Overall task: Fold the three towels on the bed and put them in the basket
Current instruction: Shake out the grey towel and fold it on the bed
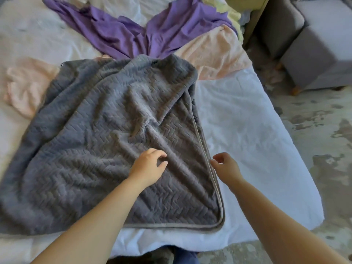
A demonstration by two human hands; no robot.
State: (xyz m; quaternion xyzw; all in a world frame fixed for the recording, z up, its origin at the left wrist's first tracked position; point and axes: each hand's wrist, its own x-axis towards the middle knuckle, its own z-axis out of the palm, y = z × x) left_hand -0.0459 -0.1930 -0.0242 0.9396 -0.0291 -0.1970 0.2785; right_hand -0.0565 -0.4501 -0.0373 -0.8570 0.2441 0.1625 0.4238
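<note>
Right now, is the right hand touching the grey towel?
Cannot tell. In the head view the right hand sits at the edge of the grey towel, but resting or hovering is unclear.

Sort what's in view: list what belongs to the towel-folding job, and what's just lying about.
Belongs to the job:
grey towel, spread out under both hands
purple towel
peach towel
left hand
right hand
bed
No basket is in view.

Lying about:
pale yellow cloth
grey upholstered seats beside the bed
</note>
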